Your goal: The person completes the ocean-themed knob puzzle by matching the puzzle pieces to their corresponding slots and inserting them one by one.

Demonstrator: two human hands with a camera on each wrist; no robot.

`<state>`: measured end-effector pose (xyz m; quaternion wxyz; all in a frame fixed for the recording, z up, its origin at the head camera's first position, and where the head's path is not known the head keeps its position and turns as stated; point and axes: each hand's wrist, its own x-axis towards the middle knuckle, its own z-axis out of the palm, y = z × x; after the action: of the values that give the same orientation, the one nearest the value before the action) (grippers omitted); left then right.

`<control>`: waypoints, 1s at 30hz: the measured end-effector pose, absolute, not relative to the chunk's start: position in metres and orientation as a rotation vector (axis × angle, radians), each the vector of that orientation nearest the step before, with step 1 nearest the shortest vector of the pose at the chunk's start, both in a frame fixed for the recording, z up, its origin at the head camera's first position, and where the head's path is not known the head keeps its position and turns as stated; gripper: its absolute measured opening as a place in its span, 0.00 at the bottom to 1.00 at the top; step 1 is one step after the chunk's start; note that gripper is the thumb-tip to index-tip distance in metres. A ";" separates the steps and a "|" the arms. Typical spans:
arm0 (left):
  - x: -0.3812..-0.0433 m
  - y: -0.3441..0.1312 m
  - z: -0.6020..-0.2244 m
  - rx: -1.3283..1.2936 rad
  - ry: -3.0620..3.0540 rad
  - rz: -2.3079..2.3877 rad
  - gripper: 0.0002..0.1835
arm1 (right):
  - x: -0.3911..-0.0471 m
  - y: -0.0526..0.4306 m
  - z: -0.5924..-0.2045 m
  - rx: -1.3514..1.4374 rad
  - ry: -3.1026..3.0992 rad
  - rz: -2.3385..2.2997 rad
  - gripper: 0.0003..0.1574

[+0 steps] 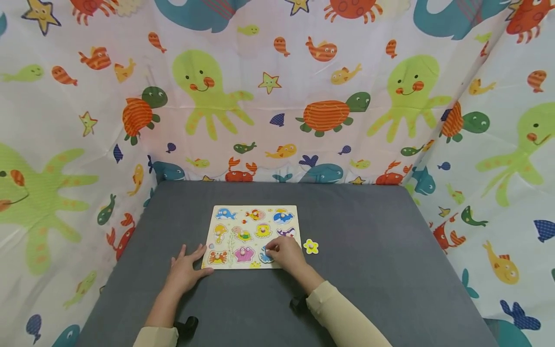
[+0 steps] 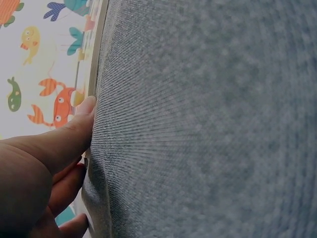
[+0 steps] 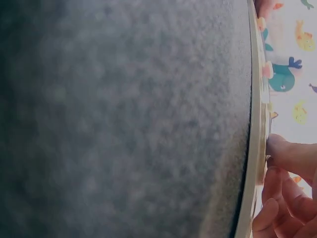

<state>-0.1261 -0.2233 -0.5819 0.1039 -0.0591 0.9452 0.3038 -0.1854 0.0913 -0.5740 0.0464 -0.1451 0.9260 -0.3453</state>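
A wooden peg puzzle board (image 1: 223, 263) with sea-animal pieces lies on the grey table. At its near right corner my right hand (image 1: 286, 254) pinches a blue puzzle piece (image 1: 265, 258), thumb and fingertips at its top; the fingers partly cover it. In the right wrist view the thumb (image 3: 290, 153) and fingertips meet just over the board's edge. My left hand (image 1: 184, 272) lies at the near left corner, thumb along the front edge and fingers spread at the left side. The left wrist view has that thumb (image 2: 74, 126) against the board's edge.
A yellow star puzzle piece (image 1: 310, 246) lies on the grey tabletop (image 1: 364, 250) right of the board. The pink shell piece (image 1: 244, 254) and crab piece (image 1: 218, 257) sit along the board's near row. A sea-animal printed curtain (image 1: 269, 140) surrounds the table's back and sides.
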 end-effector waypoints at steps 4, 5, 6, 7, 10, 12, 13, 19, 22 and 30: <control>-0.126 -0.223 -0.582 -0.185 2.787 0.891 0.49 | -0.186 0.091 -0.574 -0.436 2.835 -1.026 0.07; -0.126 -0.223 -0.583 -0.187 2.786 0.892 0.49 | -0.185 0.091 -0.574 -0.437 2.836 -1.014 0.06; -0.126 -0.223 -0.583 -0.189 2.785 0.889 0.49 | -0.185 0.091 -0.573 -0.442 2.839 -1.002 0.06; -0.125 -0.223 -0.583 -0.193 2.783 0.889 0.49 | -0.185 0.091 -0.573 -0.449 2.843 -0.983 0.06; -0.125 -0.222 -0.583 -0.207 2.774 0.893 0.50 | -0.184 0.090 -0.572 -0.478 2.853 -0.932 0.05; -0.125 -0.222 -0.583 -0.208 2.777 0.895 0.49 | -0.185 0.089 -0.571 -0.501 2.869 -0.897 0.05; -0.125 -0.222 -0.582 -0.208 2.779 0.896 0.49 | -0.185 0.089 -0.571 -0.507 2.872 -0.881 0.05; -0.125 -0.223 -0.580 -0.196 2.789 0.894 0.49 | -0.186 0.086 -0.570 -0.509 2.862 -0.836 0.05; -0.125 -0.222 -0.580 -0.198 2.783 0.892 0.49 | -0.186 0.088 -0.569 -0.523 2.843 -0.856 0.07; -0.125 -0.224 -0.582 -0.202 2.772 0.907 0.49 | -0.184 0.112 -0.558 -0.435 2.836 -1.030 0.12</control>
<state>-0.1251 -0.2237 -0.5818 0.1089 -0.0687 0.9425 0.3085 -0.1844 0.1120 -0.5581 0.0463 -0.1425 0.9293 -0.3376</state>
